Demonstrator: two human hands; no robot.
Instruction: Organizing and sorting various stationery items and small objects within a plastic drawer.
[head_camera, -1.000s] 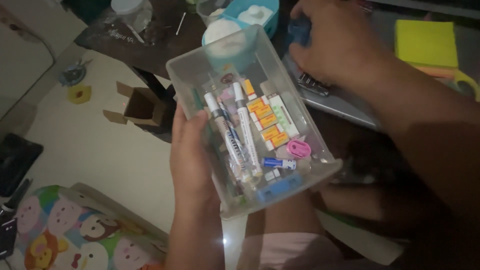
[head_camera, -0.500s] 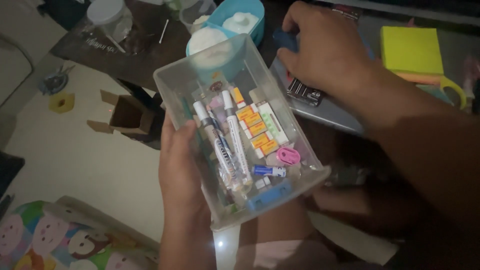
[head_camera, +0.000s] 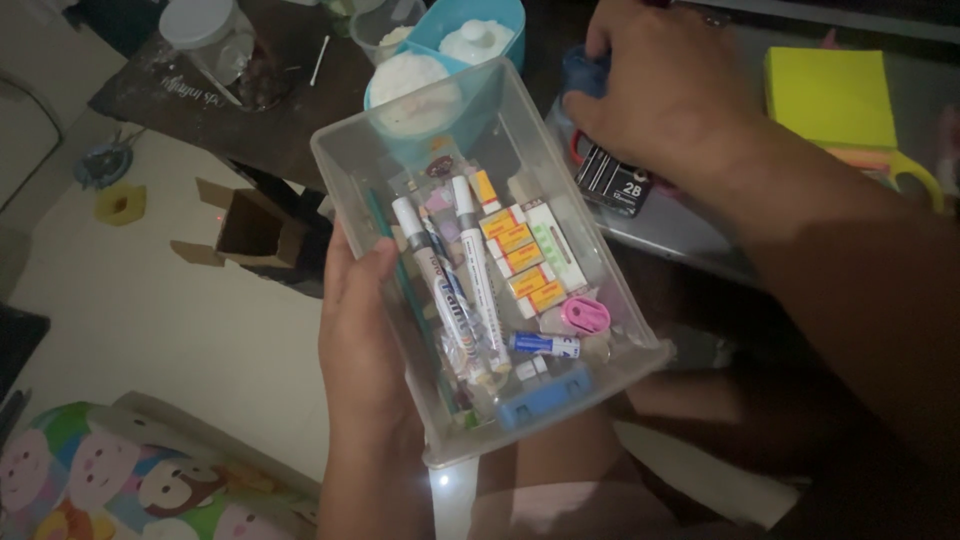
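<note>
Left grip: hand closed along the left wall of a clear plastic bin, thumb hooked over the rim, bin held tilted in the air above the lap, off the bench.

Bin contents, left to right: two white markers lying side by side lengthwise; a row of small orange-and-white erasers just right of them; a long white eraser with green marks touching that row; a pink round sharpener near the lower right wall; a small blue-and-white tube below the erasers; a blue flat piece against the near end wall.

Floor, left of the bin: open brown cardboard box; cartoon-printed cushion at the lower left.

Dark bench, behind the bin: clear lidded jar toward its left end; light blue tray with white round pads near its front edge, partly behind the bin's far wall.

Right grip: hand curled down over a blue object, fingers closed on it; what the object is cannot be told. Small black packet lies just under the hand on a grey flat surface. Yellow sticky-note block at far right, well apart from the hand.
</note>
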